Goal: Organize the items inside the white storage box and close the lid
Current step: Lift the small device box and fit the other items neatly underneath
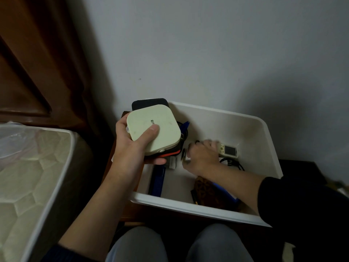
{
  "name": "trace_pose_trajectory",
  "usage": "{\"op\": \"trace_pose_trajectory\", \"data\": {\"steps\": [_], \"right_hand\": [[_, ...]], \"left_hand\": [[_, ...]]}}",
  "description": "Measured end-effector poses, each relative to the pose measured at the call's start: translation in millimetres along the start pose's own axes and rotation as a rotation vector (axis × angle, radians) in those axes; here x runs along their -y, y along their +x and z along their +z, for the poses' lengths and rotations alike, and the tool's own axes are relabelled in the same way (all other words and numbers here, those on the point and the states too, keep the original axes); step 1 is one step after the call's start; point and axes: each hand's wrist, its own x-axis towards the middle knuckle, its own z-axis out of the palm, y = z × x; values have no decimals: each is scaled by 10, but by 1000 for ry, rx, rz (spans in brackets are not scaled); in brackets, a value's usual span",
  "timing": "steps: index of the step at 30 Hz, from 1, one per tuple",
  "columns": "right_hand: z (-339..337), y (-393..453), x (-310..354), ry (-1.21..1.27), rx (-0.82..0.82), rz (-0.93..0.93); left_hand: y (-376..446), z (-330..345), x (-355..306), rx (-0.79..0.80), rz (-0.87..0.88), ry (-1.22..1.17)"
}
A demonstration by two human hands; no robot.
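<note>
The white storage box [260, 127] stands open against the wall, with no lid in view. My left hand [130, 146] holds a stack above the box's left edge: a cream square device [153, 129] on top, a black and orange item [166, 155] under it, and a dark flat case [149, 104] behind. My right hand [203, 155] reaches down into the box, blurred, its fingers around a small cream gadget with a screen [228, 149]. Black cables [233, 163], a blue and black flat item [157, 179] and a brown patterned pouch [207, 191] lie on the box floor.
A mattress corner [34, 167] wrapped in plastic lies at the left. Dark wooden furniture [37, 59] stands behind it. The box rests on a wooden surface [128, 218] above my grey-clad knees [179, 244]. A dark object [306, 173] sits to the right of the box.
</note>
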Motion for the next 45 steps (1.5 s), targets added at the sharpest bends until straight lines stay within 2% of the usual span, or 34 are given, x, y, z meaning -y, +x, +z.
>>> {"op": "trace_pose_trajectory", "data": {"steps": [2, 4, 6, 8, 11, 16, 21, 25, 34, 37, 41, 45], "right_hand": [[-84, 2, -98, 44, 52, -50], [-141, -54, -161, 58, 211, -216], [-160, -156, -159, -56, 389, -384], [-137, -258, -122, -201, 464, -484], [-119, -372, -35, -381, 434, -555], [-153, -456, 155, -516, 422, -557], [-216, -487, 181, -484, 497, -597], [-186, -525, 150, -426, 439, -649], [-129, -551, 214, -197, 465, -623], [-127, -495, 183, -106, 374, -530], [-116, -330, 90, 70, 256, -316], [-76, -247, 35, 84, 167, -223]], "left_hand": [[7, 1, 4, 4, 5, 1], [5, 2, 10, 7, 11, 2], [4, 3, 12, 8, 17, 8], [4, 3, 13, 7, 18, 9], [5, 2, 10, 7, 16, 11], [-2, -10, 5, 12, 16, 11], [1, 0, -4, 8, 12, 11], [-8, 8, -12, 6, 11, 15], [-38, 18, -46, 15, 6, -3], [-41, 19, -46, 19, 6, 0], [-43, 12, -39, 47, -8, 23], [-32, 23, -3, 124, -19, 66]]}}
